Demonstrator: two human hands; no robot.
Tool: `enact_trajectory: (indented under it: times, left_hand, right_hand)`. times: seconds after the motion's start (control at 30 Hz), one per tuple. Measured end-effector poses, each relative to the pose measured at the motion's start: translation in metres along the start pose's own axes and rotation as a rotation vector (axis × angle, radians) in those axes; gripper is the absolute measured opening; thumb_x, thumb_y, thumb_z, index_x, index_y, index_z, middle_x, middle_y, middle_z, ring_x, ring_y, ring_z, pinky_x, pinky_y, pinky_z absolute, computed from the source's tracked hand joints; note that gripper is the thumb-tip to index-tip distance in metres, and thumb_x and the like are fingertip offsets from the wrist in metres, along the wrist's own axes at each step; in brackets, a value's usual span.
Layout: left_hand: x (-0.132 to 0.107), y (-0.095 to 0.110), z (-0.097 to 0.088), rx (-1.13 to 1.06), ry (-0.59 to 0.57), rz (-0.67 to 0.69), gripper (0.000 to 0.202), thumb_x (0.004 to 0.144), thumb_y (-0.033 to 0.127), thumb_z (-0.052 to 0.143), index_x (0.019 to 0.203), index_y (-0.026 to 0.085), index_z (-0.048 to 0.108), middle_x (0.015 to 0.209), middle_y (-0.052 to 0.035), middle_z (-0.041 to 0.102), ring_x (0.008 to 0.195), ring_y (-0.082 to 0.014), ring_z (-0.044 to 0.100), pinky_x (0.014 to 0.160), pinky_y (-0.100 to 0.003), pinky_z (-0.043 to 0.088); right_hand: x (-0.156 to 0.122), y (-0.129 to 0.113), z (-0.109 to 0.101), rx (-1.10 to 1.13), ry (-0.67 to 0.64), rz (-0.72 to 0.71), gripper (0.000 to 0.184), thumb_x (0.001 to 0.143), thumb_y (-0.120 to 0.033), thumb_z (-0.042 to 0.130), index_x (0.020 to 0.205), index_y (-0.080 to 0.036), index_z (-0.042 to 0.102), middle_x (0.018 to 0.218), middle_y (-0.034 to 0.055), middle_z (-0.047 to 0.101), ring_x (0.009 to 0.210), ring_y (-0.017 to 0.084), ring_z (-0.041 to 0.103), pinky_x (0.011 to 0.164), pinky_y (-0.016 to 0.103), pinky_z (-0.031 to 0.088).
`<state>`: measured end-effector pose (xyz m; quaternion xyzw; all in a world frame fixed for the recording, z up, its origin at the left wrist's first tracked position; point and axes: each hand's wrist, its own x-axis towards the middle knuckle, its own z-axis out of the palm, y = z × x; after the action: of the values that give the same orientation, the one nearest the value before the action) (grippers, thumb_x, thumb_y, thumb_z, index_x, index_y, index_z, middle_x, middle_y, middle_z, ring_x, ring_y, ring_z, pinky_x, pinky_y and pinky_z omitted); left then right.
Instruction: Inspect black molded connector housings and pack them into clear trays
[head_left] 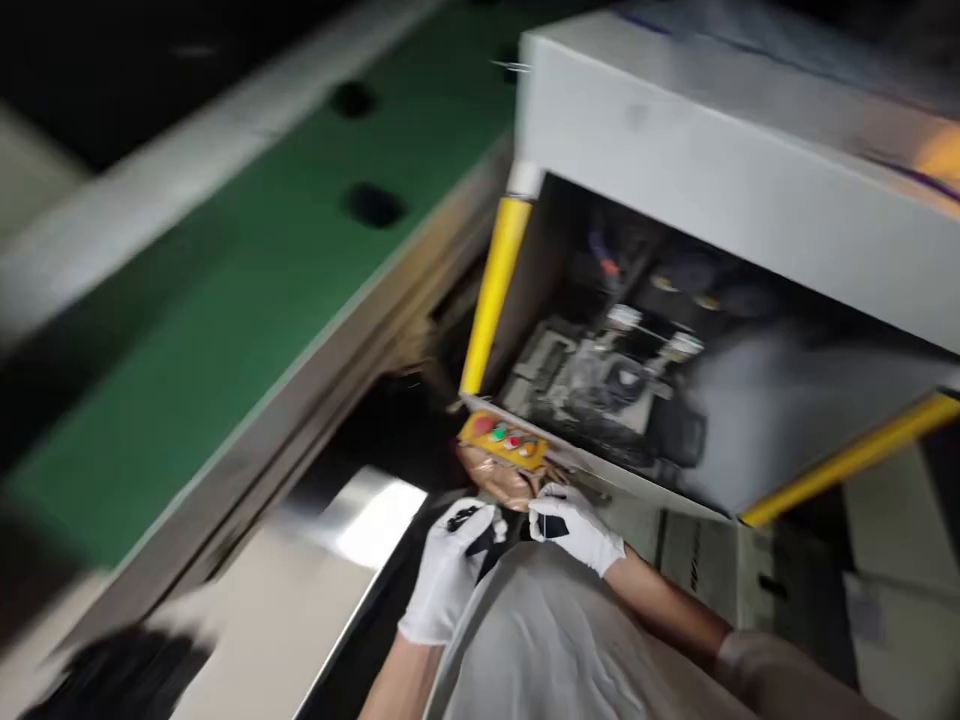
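Note:
Both of my hands wear white gloves and are held in front of my body, below a yellow button box (pixel 504 441) with red, green and orange buttons. My left hand (pixel 442 572) has its fingers curled with the thumb brought in. Dark patches show between those fingers, and I cannot tell whether they are a small part or the background. A short way to the right, my right hand (pixel 576 530) is in a pinch around a dark patch, its contents too blurred to name. The two hands are apart. A brownish wrapped bundle (pixel 499 478) hangs just under the button box.
Ahead to the right stands a white machine housing (pixel 697 130) with yellow edge strips (pixel 496 295) and a metal fixture (pixel 611 375) inside. A green conveyor belt (pixel 247 300) runs along the left. A pale surface with a shiny metal plate (pixel 379 515) lies left of my hands.

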<state>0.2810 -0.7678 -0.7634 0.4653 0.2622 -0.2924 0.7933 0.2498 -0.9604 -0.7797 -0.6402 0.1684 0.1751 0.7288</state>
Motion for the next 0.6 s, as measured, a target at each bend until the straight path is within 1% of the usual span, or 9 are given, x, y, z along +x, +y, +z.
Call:
enact_trajectory:
  times: [0.03, 0.1, 0.2, 0.27, 0.33, 0.4, 0.47, 0.53, 0.6]
  left_hand:
    - [0.016, 0.021, 0.009, 0.145, -0.050, 0.054, 0.033, 0.067, 0.039, 0.095, 0.076, 0.019, 0.071, 0.074, 0.0000, 0.067, 0.071, -0.0147, 0.064, 0.070, -0.026, 0.056]
    - [0.049, 0.064, 0.042, 0.406, -0.158, 0.268, 0.029, 0.070, 0.039, 0.092, 0.077, 0.019, 0.073, 0.077, -0.0013, 0.070, 0.075, -0.0174, 0.065, 0.074, -0.030, 0.055]
    - [0.096, 0.119, 0.112, 0.602, -0.262, 0.700, 0.021, 0.074, 0.035, 0.086, 0.079, 0.018, 0.075, 0.080, -0.0022, 0.072, 0.080, -0.0187, 0.065, 0.079, -0.031, 0.053]
    - [0.126, 0.147, 0.154, 0.618, -0.331, 0.885, 0.021, 0.073, 0.033, 0.087, 0.077, 0.017, 0.074, 0.079, -0.0017, 0.072, 0.079, -0.0177, 0.065, 0.079, -0.030, 0.052]
    - [0.153, 0.163, 0.181, 0.627, -0.444, 0.883, 0.024, 0.068, 0.033, 0.089, 0.073, 0.016, 0.071, 0.074, -0.0013, 0.071, 0.074, -0.0163, 0.063, 0.074, -0.029, 0.051]
    - [0.170, 0.170, 0.190, 0.657, -0.588, 0.747, 0.029, 0.066, 0.035, 0.090, 0.070, 0.016, 0.069, 0.069, -0.0021, 0.069, 0.068, -0.0158, 0.062, 0.068, -0.028, 0.050]
    - [0.177, 0.169, 0.185, 0.678, -0.691, 0.625, 0.033, 0.066, 0.039, 0.090, 0.070, 0.015, 0.068, 0.067, -0.0033, 0.069, 0.064, -0.0158, 0.061, 0.063, -0.028, 0.048]
    - [0.173, 0.165, 0.175, 0.677, -0.721, 0.595, 0.035, 0.066, 0.042, 0.091, 0.071, 0.015, 0.068, 0.066, -0.0036, 0.069, 0.062, -0.0155, 0.061, 0.063, -0.028, 0.048]
    - [0.165, 0.159, 0.166, 0.678, -0.696, 0.632, 0.035, 0.064, 0.042, 0.091, 0.070, 0.016, 0.068, 0.067, -0.0031, 0.068, 0.063, -0.0152, 0.060, 0.065, -0.028, 0.049]
  right_hand:
    - [-0.007, -0.011, -0.004, 0.045, 0.119, 0.008, 0.029, 0.074, -0.046, 0.076, 0.067, -0.023, 0.060, 0.064, 0.0015, 0.067, 0.061, 0.018, 0.061, 0.062, 0.033, 0.051]
    - [-0.022, -0.043, -0.014, 0.046, 0.380, -0.052, 0.024, 0.081, -0.041, 0.072, 0.069, -0.022, 0.062, 0.064, 0.0018, 0.069, 0.061, 0.018, 0.063, 0.066, 0.032, 0.051]
    - [-0.027, -0.104, -0.034, -0.186, 0.747, -0.323, 0.018, 0.082, -0.029, 0.077, 0.068, -0.021, 0.069, 0.072, 0.0019, 0.075, 0.075, 0.018, 0.068, 0.082, 0.033, 0.053]
    - [-0.004, -0.139, -0.051, -0.265, 0.910, -0.523, 0.017, 0.083, -0.029, 0.078, 0.070, -0.021, 0.070, 0.076, 0.0010, 0.075, 0.081, 0.018, 0.069, 0.087, 0.034, 0.052]
    - [0.035, -0.161, -0.065, -0.268, 0.954, -0.620, 0.019, 0.081, -0.031, 0.081, 0.071, -0.020, 0.069, 0.076, 0.0000, 0.074, 0.079, 0.018, 0.069, 0.084, 0.032, 0.052]
    - [0.073, -0.166, -0.073, -0.241, 0.896, -0.607, 0.025, 0.079, -0.035, 0.081, 0.069, -0.020, 0.065, 0.069, -0.0008, 0.071, 0.072, 0.017, 0.067, 0.077, 0.031, 0.051]
    - [0.098, -0.160, -0.073, -0.197, 0.841, -0.581, 0.028, 0.080, -0.038, 0.080, 0.068, -0.020, 0.061, 0.064, -0.0019, 0.068, 0.066, 0.016, 0.065, 0.072, 0.029, 0.049]
    - [0.103, -0.149, -0.067, -0.170, 0.841, -0.600, 0.028, 0.081, -0.038, 0.079, 0.070, -0.021, 0.060, 0.064, -0.0028, 0.067, 0.064, 0.015, 0.064, 0.071, 0.029, 0.048]
    - [0.094, -0.138, -0.059, -0.203, 0.871, -0.658, 0.026, 0.081, -0.036, 0.078, 0.071, -0.021, 0.061, 0.069, -0.0026, 0.067, 0.068, 0.015, 0.064, 0.073, 0.029, 0.048]
